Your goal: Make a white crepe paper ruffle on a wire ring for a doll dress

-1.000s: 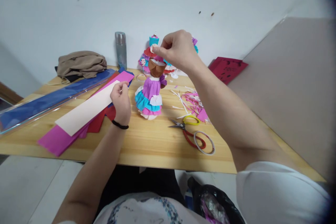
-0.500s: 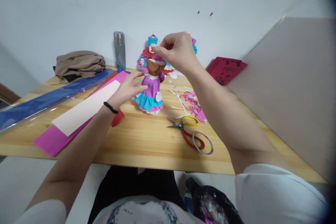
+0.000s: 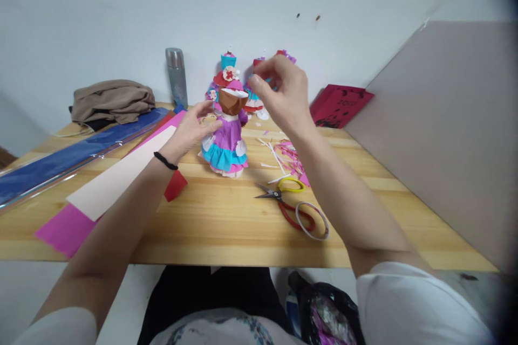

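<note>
A paper doll in a purple bodice, with turquoise, pink and white ruffles, stands upright on the table. Its brown head carries a pink and white top piece. My left hand is at the doll's left side, thumb and fingers spread, the fingertips by its arm; I cannot tell whether they touch. My right hand is raised to the right of the doll's head, apart from it, with thumb and fingers curved and a small gap between them; nothing shows in it. More paper dolls stand behind, partly hidden.
Scissors and a tape roll lie at front right, near paper scraps. Paper strips, blue sheets, a red scrap, brown cloth, a flask and a red bag surround them. A grey panel bounds the right.
My right hand has moved right, away from the doll's head, uncovering its pink top and the dolls behind. My left hand stays beside the doll. The view has shifted slightly.
</note>
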Demonstrator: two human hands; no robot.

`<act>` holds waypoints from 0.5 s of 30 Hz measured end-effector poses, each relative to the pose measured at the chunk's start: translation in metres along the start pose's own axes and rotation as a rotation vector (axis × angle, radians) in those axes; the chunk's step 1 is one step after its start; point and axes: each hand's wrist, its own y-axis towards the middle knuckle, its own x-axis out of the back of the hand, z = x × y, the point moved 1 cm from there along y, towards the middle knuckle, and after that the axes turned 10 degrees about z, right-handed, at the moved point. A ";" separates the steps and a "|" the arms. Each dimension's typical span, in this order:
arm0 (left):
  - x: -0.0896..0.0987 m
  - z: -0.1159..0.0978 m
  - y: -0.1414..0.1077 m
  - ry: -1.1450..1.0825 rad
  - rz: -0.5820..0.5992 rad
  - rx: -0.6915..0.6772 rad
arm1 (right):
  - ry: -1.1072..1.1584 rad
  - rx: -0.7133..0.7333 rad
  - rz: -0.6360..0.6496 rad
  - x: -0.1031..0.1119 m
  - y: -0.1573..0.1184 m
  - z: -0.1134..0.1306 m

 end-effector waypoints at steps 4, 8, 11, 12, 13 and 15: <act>-0.002 0.000 0.000 0.039 -0.051 0.008 | -0.053 -0.077 0.170 -0.014 -0.063 -0.011; -0.009 -0.001 0.000 0.109 -0.031 0.012 | -0.313 -0.072 0.315 -0.038 -0.104 -0.020; -0.009 -0.002 -0.006 0.163 -0.092 0.000 | -0.368 -0.061 0.315 -0.047 -0.109 -0.025; -0.009 -0.004 -0.009 0.203 -0.139 -0.019 | -0.345 -0.061 0.301 -0.047 -0.108 -0.027; -0.009 -0.006 -0.014 0.257 -0.193 -0.046 | -0.302 -0.069 0.281 -0.047 -0.107 -0.030; -0.012 -0.012 -0.027 0.423 -0.325 -0.138 | -0.159 -0.122 0.232 -0.045 -0.104 -0.036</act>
